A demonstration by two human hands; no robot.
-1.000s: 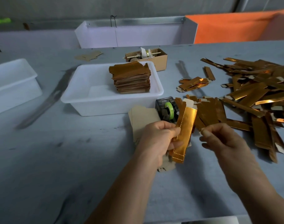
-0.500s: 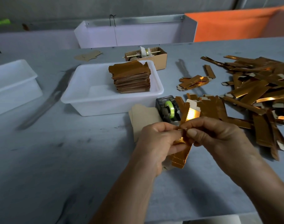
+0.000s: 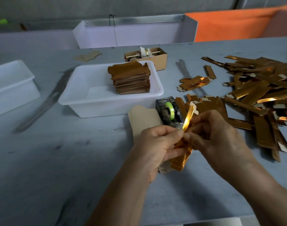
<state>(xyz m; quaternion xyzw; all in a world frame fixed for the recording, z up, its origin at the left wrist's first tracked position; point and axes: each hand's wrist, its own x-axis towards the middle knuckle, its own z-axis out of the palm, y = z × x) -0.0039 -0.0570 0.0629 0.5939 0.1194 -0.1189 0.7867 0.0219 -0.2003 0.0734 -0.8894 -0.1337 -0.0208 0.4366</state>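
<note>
I am watching the left hand (image 3: 155, 144) and the right hand (image 3: 217, 137) meeting over the near middle of the bench (image 3: 57, 160), both pinching one gold foil carton blank (image 3: 180, 160) between them. The left fingers (image 3: 172, 132) are curling round its lower half with the thumb pressing on the front. The right fingers (image 3: 203, 121) are clamping on its upper part, and the knuckles are hiding where thumb and blank meet. The blank is standing nearly upright. Its top edge is flaring with glare, so I cannot make out its shape there, and its lower end is showing a dotted line beside the left palm. Something pale is peeking out under the left hand; I cannot tell what it is. Just beyond the hands a tape dispenser (image 3: 168, 111) with a green roll is sitting, partly covered by the blank, beside a beige card (image 3: 142, 116). Farther left a white tub (image 3: 84, 101) is holding a stack of gold blanks (image 3: 131, 79). To the right a loose pile (image 3: 257, 95) is running off the frame edge.
</note>
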